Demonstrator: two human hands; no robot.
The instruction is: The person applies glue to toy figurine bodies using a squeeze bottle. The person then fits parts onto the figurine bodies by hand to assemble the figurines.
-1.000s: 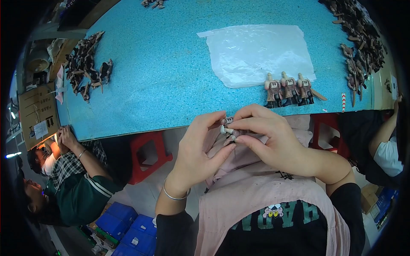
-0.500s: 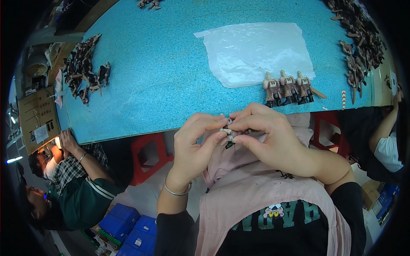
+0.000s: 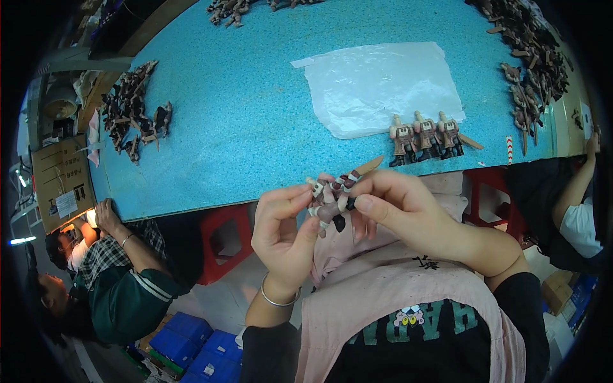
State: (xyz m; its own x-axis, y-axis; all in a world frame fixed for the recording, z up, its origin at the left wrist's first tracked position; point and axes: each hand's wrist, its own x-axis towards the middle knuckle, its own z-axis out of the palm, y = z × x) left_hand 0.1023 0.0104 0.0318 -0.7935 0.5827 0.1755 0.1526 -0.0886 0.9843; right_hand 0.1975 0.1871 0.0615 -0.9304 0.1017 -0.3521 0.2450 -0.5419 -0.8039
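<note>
Here, at the centre of the frame, the left hand (image 3: pixel 285 233) and the right hand (image 3: pixel 399 205) meet over a small toy figure (image 3: pixel 332 195), held just below the near edge of the blue table (image 3: pixel 242 127). The fingers (image 3: pixel 300 199) of the left hand are closed on the figure's left side; those of the right hand pinch it from the right, thumb extended along it. A tan blade-like part juts up and right from the figure; its lower body is hidden behind the fingers, and its details are too small to make out. Three finished figures (image 3: pixel 426 136) stand in a row at the edge of a clear plastic sheet (image 3: pixel 383 86), centre right. Piles of dark parts (image 3: pixel 133 118) lie at upper left and upper right, partly cut off by the rim. Compared with half a second earlier, the hands have parted slightly and the figure shows more plainly between them.
</note>
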